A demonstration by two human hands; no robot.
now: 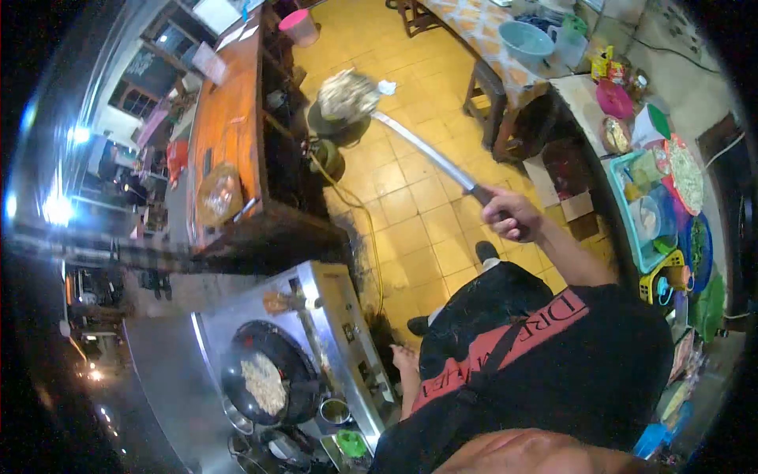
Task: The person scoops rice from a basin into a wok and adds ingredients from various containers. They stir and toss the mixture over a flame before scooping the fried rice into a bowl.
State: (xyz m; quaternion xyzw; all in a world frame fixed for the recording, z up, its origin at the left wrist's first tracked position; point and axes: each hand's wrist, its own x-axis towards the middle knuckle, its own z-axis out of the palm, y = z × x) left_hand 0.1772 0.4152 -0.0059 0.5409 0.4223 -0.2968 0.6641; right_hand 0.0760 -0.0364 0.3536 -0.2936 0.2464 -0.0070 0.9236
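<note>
My right hand (513,215) is closed around the dark grip of a long metal-handled skimmer (422,148), held out over the floor. A blurred heap of pale, noodle-like food (347,95) sits at its far end, above a dark rounded shape. My left hand (407,359) hangs low beside the front of the metal stove (343,316), its fingers loosely apart and nothing in them. On the stove a black wok (296,359) holds more pale food (263,383).
A metal cup (335,411) and a green item (351,444) stand near the wok. A green gas cylinder (325,160) with a yellow hose (369,229) is beside the wooden counter (229,134). To the right are a teal tray (632,229) and a blue basin (525,41).
</note>
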